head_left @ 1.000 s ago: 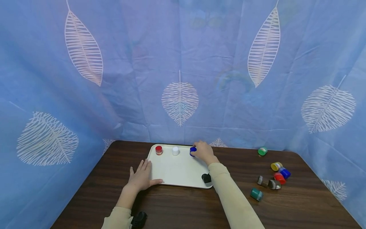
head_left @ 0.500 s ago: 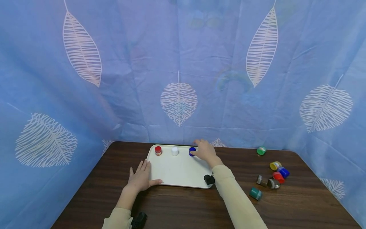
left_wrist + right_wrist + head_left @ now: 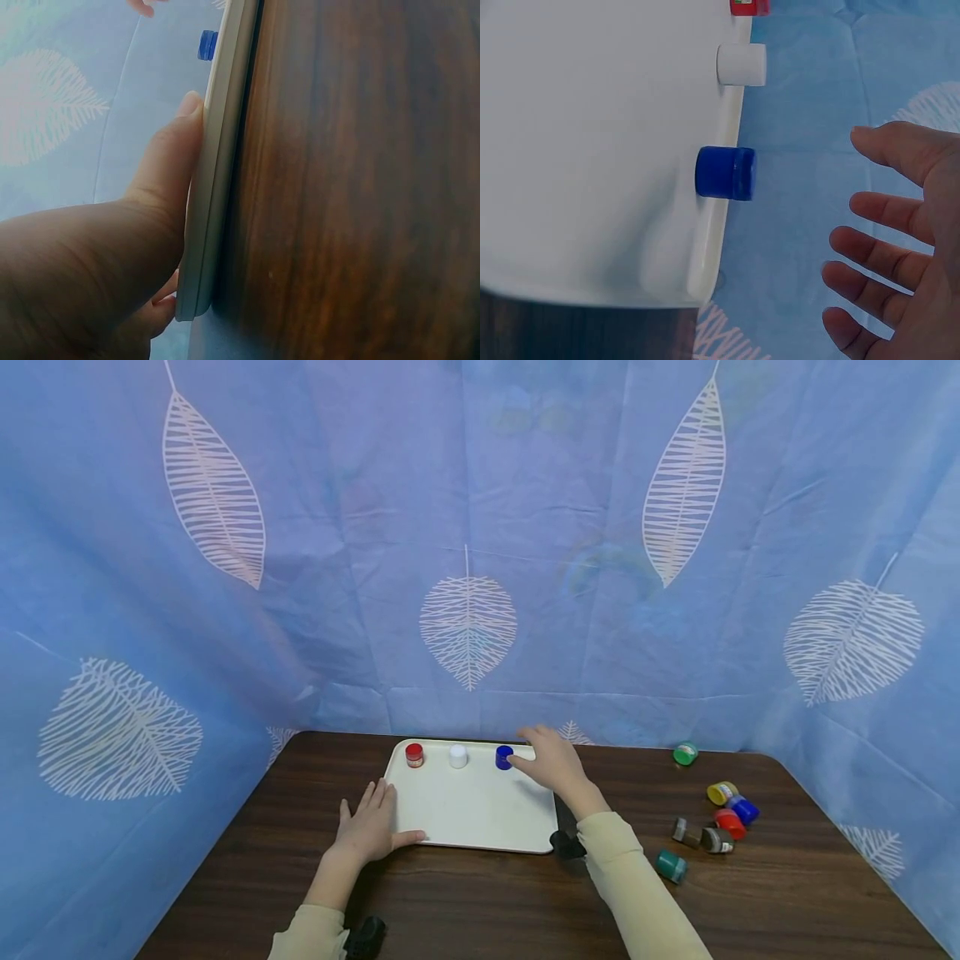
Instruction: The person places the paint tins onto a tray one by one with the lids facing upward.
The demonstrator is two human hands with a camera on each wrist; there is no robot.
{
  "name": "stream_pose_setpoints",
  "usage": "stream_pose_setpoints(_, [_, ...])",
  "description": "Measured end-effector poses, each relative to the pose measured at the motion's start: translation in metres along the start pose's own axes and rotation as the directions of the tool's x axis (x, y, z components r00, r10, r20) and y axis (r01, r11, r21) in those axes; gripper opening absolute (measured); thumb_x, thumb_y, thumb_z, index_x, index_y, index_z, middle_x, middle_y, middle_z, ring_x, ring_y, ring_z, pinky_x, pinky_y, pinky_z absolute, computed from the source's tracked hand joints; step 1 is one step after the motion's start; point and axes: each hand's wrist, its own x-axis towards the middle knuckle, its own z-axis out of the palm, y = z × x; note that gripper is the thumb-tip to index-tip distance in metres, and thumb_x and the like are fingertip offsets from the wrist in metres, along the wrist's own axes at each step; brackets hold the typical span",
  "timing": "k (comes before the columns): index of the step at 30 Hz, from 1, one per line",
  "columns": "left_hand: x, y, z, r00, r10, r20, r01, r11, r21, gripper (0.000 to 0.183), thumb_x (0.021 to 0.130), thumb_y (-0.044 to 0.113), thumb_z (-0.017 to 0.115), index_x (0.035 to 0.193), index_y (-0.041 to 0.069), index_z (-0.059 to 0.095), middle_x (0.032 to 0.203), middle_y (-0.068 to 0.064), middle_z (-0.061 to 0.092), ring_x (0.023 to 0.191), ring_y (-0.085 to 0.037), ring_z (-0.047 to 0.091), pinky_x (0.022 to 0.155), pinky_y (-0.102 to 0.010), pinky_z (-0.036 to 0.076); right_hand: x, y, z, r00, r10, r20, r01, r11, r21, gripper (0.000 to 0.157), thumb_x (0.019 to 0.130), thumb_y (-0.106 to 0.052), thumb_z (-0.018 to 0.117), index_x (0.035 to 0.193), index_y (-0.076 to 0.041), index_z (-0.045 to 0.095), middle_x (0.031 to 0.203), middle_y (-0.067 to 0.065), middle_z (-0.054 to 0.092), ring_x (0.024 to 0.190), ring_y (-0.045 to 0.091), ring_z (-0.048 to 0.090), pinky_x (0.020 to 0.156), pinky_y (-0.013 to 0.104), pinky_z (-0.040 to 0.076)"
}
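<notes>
A white tray (image 3: 472, 810) bears a row of small paint jars along its far edge: a red jar (image 3: 414, 755), a white jar (image 3: 458, 756) and a blue jar (image 3: 504, 757). My left hand (image 3: 367, 827) rests at the tray's near left corner, fingers spread along the side and thumb on the near rim. Its thumb also lies along the rim in the left wrist view. My right hand (image 3: 553, 762) hovers by the blue jar, holding nothing. In the right wrist view a gap separates its loosely bent fingers (image 3: 885, 255) from the blue jar (image 3: 724, 173).
On the brown table (image 3: 480, 902), several more jars lie to the right: green (image 3: 686, 754), yellow (image 3: 722, 793), blue (image 3: 744, 811), red (image 3: 731, 824), dark ones (image 3: 717, 841) and teal (image 3: 671, 867). A blue leaf-patterned cloth (image 3: 465, 527) hangs behind the table.
My right hand has let go of the blue jar and drawn back up and to the right. The blue jar stays standing on the tray. The left hand keeps its place.
</notes>
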Motion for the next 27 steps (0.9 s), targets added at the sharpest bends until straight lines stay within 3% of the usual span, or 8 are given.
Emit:
stream_pose_setpoints(7, [-0.002, 0.000, 0.000, 1.000, 0.000, 0.002, 0.000, 1.000, -0.013, 0.110, 0.077, 0.070, 0.065, 0.150, -0.004, 0.029, 0.158, -0.026, 0.026, 0.149, -0.042, 0.021, 0.110, -0.076, 0.011, -0.017, 0.002, -0.010, 0.996, -0.060, -0.060, 0.058, 0.998, -0.020, 0.047, 0.088, -0.040, 0.070, 0.125, -0.012, 0.064, 0.114, 0.010, 0.066, 0.103, 0.028, 0.063, 0.084, 0.048, 0.053])
stream_pose_setpoints(16, [-0.002, 0.002, -0.001, 1.000, -0.003, 0.005, 0.003, 1.000, -0.008, 0.110, 0.076, 0.070, 0.065, 0.150, -0.003, 0.029, 0.158, -0.024, 0.026, 0.149, -0.041, 0.021, 0.111, -0.075, 0.011, -0.044, 0.012, -0.023, 0.985, -0.104, -0.135, 0.096, 0.994, -0.061, 0.041, 0.087, -0.039, 0.071, 0.119, -0.014, 0.067, 0.116, 0.009, 0.067, 0.106, 0.033, 0.063, 0.082, 0.057, 0.051])
stream_pose_setpoints(22, [-0.001, 0.002, -0.002, 1.000, -0.003, 0.004, 0.003, 1.000, -0.003, 0.111, 0.076, 0.071, 0.065, 0.151, -0.003, 0.028, 0.159, -0.024, 0.025, 0.149, -0.041, 0.020, 0.111, -0.075, 0.011, -0.063, 0.024, -0.029, 0.979, -0.118, -0.166, 0.103, 0.990, -0.094, 0.041, 0.085, -0.038, 0.074, 0.117, -0.013, 0.069, 0.109, 0.007, 0.067, 0.103, 0.032, 0.061, 0.075, 0.051, 0.049])
stream_pose_setpoints(27, [0.000, 0.002, -0.002, 1.000, 0.000, 0.004, 0.000, 1.000, -0.012, 0.110, 0.077, 0.070, 0.065, 0.151, -0.003, 0.028, 0.159, -0.024, 0.024, 0.149, -0.041, 0.020, 0.111, -0.075, 0.010, -0.082, 0.036, -0.033, 0.977, -0.121, -0.177, 0.108, 0.991, -0.083, 0.038, 0.084, -0.036, 0.074, 0.115, -0.014, 0.069, 0.111, 0.006, 0.068, 0.104, 0.032, 0.061, 0.077, 0.052, 0.050])
